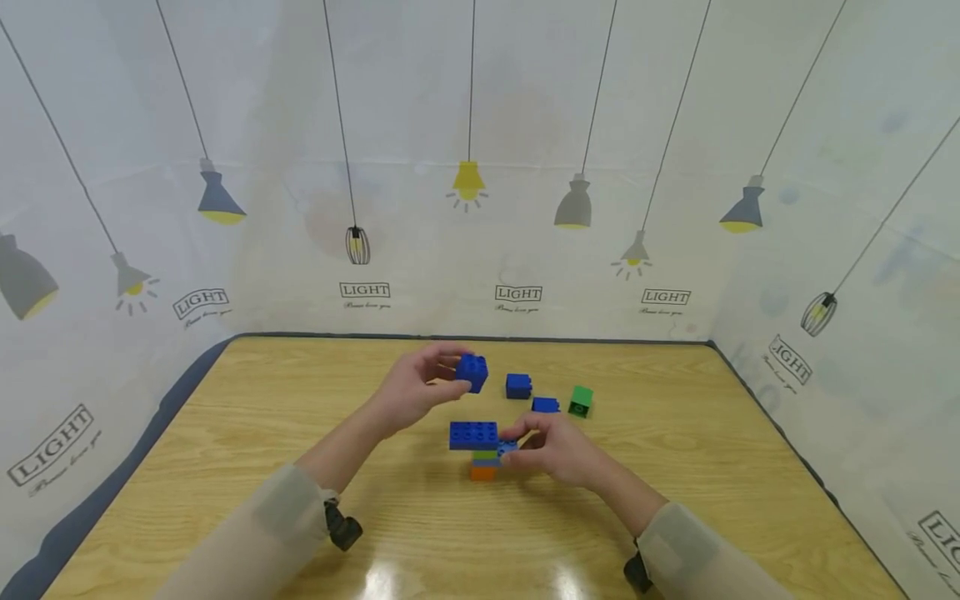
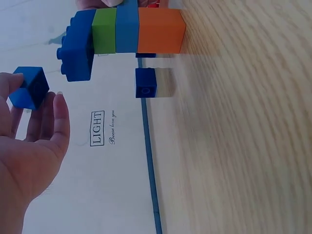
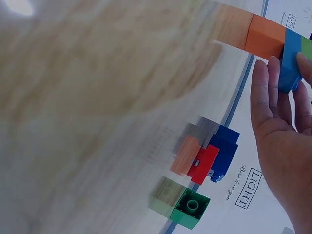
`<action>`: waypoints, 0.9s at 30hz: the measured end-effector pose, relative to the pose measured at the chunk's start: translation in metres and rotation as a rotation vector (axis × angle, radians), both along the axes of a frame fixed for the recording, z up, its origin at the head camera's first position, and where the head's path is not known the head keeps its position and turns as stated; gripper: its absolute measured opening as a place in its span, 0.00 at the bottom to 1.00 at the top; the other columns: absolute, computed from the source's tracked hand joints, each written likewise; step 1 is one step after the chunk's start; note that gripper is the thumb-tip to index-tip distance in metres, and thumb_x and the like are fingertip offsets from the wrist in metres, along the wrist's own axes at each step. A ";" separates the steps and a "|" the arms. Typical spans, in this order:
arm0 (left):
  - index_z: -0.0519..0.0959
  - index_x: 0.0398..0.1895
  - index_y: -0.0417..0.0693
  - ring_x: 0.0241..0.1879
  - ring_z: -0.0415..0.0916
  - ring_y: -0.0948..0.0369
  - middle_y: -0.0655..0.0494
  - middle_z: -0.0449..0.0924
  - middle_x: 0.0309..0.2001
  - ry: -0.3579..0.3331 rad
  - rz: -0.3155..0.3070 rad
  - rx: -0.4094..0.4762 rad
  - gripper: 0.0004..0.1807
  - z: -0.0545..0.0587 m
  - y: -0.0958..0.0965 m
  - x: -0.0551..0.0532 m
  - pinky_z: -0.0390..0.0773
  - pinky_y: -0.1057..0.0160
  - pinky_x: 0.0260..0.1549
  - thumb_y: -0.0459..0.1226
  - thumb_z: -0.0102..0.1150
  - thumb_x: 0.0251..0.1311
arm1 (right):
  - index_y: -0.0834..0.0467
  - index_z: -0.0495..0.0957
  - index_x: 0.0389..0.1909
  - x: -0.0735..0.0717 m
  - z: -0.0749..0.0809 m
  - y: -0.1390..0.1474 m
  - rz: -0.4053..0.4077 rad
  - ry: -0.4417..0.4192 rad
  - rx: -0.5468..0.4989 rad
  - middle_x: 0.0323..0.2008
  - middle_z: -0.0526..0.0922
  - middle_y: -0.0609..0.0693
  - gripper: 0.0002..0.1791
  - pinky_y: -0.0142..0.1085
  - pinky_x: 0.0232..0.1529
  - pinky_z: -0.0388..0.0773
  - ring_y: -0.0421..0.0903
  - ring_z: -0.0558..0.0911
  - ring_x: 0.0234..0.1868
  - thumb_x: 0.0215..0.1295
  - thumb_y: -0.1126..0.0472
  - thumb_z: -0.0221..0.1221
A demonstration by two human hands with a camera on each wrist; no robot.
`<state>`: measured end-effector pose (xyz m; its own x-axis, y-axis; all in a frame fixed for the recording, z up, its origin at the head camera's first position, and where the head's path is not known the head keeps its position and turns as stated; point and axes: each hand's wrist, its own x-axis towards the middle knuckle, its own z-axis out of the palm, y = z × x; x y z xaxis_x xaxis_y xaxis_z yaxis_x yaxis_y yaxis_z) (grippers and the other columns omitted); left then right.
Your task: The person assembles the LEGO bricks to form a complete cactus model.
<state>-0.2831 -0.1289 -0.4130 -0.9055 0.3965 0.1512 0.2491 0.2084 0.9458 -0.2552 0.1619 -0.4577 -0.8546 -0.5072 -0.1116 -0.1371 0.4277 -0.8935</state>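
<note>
A small stack of toy building bricks stands on the table: an orange brick (image 1: pixel 482 473) at the bottom, a lighter blue brick (image 2: pixel 127 29), a light green brick (image 2: pixel 104 31) and a long dark blue brick (image 1: pixel 473 435) on top, jutting out leftward. My right hand (image 1: pixel 566 450) pinches the end of the lighter blue brick, which sticks out to the right of the stack. Beyond the stack and above the table, my left hand (image 1: pixel 416 390) holds a dark blue brick (image 1: pixel 472 372) between thumb and fingers, its studs facing up in the head view.
Behind the stack lie a blue brick (image 1: pixel 517 386), another blue brick (image 1: pixel 545 405) and a green brick (image 1: pixel 581 402) on its side. A red brick (image 3: pixel 204 164) shows beside the blue ones in the right wrist view. Printed cloth walls (image 1: pixel 420 250) border the wooden table (image 1: pixel 285 392).
</note>
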 end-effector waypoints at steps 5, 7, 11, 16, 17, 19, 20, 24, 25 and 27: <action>0.79 0.67 0.50 0.59 0.84 0.51 0.47 0.86 0.61 0.020 -0.002 0.017 0.22 0.003 -0.004 0.010 0.90 0.54 0.58 0.36 0.70 0.73 | 0.55 0.87 0.53 0.000 0.000 0.000 -0.001 -0.002 -0.005 0.54 0.87 0.53 0.14 0.41 0.49 0.91 0.48 0.88 0.46 0.72 0.56 0.74; 0.78 0.67 0.48 0.58 0.84 0.51 0.45 0.84 0.60 0.015 -0.004 0.033 0.22 0.004 -0.007 0.014 0.90 0.54 0.57 0.34 0.70 0.73 | 0.56 0.87 0.53 0.000 -0.001 0.000 0.001 -0.004 -0.008 0.54 0.87 0.53 0.14 0.41 0.49 0.91 0.48 0.88 0.46 0.72 0.56 0.74; 0.76 0.72 0.51 0.59 0.84 0.49 0.43 0.81 0.62 0.020 -0.019 0.036 0.27 0.005 -0.012 0.020 0.91 0.53 0.56 0.32 0.69 0.73 | 0.56 0.87 0.54 -0.001 -0.001 0.000 0.004 -0.011 -0.011 0.55 0.87 0.53 0.14 0.42 0.49 0.91 0.48 0.89 0.46 0.72 0.56 0.74; 0.76 0.75 0.52 0.60 0.84 0.48 0.42 0.80 0.64 0.042 -0.049 0.017 0.28 0.002 -0.017 0.026 0.91 0.53 0.56 0.33 0.68 0.74 | 0.56 0.87 0.53 -0.001 -0.002 0.001 0.005 -0.014 -0.014 0.54 0.86 0.54 0.14 0.42 0.49 0.92 0.48 0.89 0.46 0.72 0.56 0.74; 0.77 0.74 0.51 0.60 0.84 0.48 0.42 0.80 0.64 0.039 -0.051 0.017 0.27 0.001 -0.018 0.027 0.91 0.53 0.55 0.33 0.68 0.74 | 0.56 0.87 0.53 -0.001 -0.002 0.001 0.006 -0.014 -0.015 0.54 0.86 0.54 0.14 0.42 0.49 0.92 0.48 0.89 0.46 0.72 0.56 0.74; 0.77 0.73 0.50 0.59 0.84 0.47 0.41 0.80 0.64 0.033 -0.052 0.020 0.26 -0.001 -0.020 0.029 0.91 0.54 0.55 0.33 0.67 0.74 | 0.56 0.87 0.53 -0.001 -0.003 0.000 0.008 -0.010 -0.017 0.54 0.86 0.54 0.14 0.42 0.49 0.92 0.48 0.89 0.47 0.72 0.56 0.74; 0.77 0.73 0.49 0.59 0.84 0.47 0.41 0.80 0.63 0.029 -0.050 0.024 0.25 -0.001 -0.021 0.030 0.91 0.55 0.54 0.32 0.67 0.74 | 0.56 0.87 0.53 -0.001 -0.003 0.000 0.007 -0.010 -0.017 0.54 0.86 0.54 0.14 0.42 0.49 0.92 0.48 0.89 0.47 0.72 0.56 0.74; 0.78 0.68 0.48 0.57 0.83 0.47 0.42 0.81 0.61 0.003 -0.045 0.045 0.22 -0.003 -0.023 0.035 0.91 0.57 0.51 0.31 0.66 0.74 | 0.56 0.87 0.53 -0.001 -0.003 0.000 0.003 -0.008 -0.014 0.54 0.86 0.54 0.13 0.41 0.48 0.91 0.48 0.89 0.46 0.72 0.57 0.74; 0.77 0.67 0.48 0.57 0.83 0.48 0.43 0.82 0.61 -0.001 -0.046 0.047 0.21 -0.004 -0.024 0.036 0.91 0.57 0.50 0.31 0.67 0.73 | 0.56 0.87 0.53 -0.001 -0.003 0.000 0.001 -0.009 -0.013 0.54 0.86 0.54 0.13 0.41 0.48 0.91 0.48 0.89 0.46 0.72 0.57 0.74; 0.77 0.65 0.49 0.56 0.83 0.48 0.44 0.82 0.59 -0.006 -0.048 0.043 0.20 -0.006 -0.025 0.038 0.91 0.57 0.49 0.32 0.68 0.73 | 0.56 0.87 0.53 -0.001 -0.002 -0.001 -0.001 -0.010 -0.013 0.54 0.86 0.55 0.13 0.41 0.48 0.91 0.48 0.89 0.46 0.72 0.57 0.74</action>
